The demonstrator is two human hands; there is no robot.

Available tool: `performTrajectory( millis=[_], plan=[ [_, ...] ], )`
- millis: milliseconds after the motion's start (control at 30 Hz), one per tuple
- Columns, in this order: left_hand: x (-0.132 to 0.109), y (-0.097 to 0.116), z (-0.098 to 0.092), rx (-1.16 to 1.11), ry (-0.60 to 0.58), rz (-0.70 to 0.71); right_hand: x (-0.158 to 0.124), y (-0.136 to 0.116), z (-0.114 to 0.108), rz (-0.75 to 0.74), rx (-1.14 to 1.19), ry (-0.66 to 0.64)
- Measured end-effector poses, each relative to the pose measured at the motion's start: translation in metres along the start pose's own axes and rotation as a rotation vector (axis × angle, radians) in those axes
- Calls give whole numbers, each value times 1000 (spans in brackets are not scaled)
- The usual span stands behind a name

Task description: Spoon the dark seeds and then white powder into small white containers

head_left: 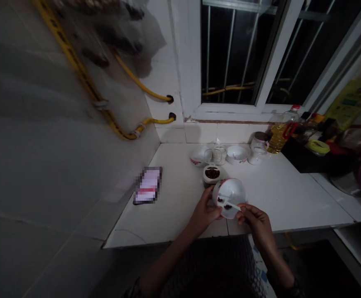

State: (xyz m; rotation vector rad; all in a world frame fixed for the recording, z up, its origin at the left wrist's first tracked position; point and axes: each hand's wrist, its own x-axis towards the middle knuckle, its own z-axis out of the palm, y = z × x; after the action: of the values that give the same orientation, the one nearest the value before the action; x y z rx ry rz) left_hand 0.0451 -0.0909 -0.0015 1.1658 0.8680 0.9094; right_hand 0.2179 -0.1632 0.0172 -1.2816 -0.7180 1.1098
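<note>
My left hand grips a white bowl by its left side, the thumb over the rim, and tilts it toward me above the counter's front edge. My right hand pinches the handle of a small white spoon, whose head is inside the bowl. Some dark reddish-brown stuff lies in the bowl near the spoon. Just beyond the bowl stands a small white container filled with similar dark contents.
Behind are two more bowls, a clear glass jar and a lidded jar. An oil bottle and a black box of condiments stand right. A blurred-out phone lies left on the white counter.
</note>
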Motion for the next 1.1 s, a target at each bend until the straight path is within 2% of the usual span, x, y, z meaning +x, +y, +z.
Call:
performTrajectory(
  millis=[267,467,567,733,900,1100],
  plan=[
    [7,-13,-4,-96,29,-124,4,-14,-8,-61,-37,14],
    [1,-11,-11,-157,-31,-196,14,-38,-11,-118,-37,7],
    [2,-14,-14,-169,-67,-200,27,-58,-6,-206,-76,0],
    [8,-19,-12,-174,-16,-260,65,-74,14,-350,-234,-44],
    [1,-13,-16,-213,-101,-219,90,-64,30,-579,-530,-62],
    [-5,-6,-18,-207,-117,-206,89,-58,31,-1070,-1121,-89]
  ],
)
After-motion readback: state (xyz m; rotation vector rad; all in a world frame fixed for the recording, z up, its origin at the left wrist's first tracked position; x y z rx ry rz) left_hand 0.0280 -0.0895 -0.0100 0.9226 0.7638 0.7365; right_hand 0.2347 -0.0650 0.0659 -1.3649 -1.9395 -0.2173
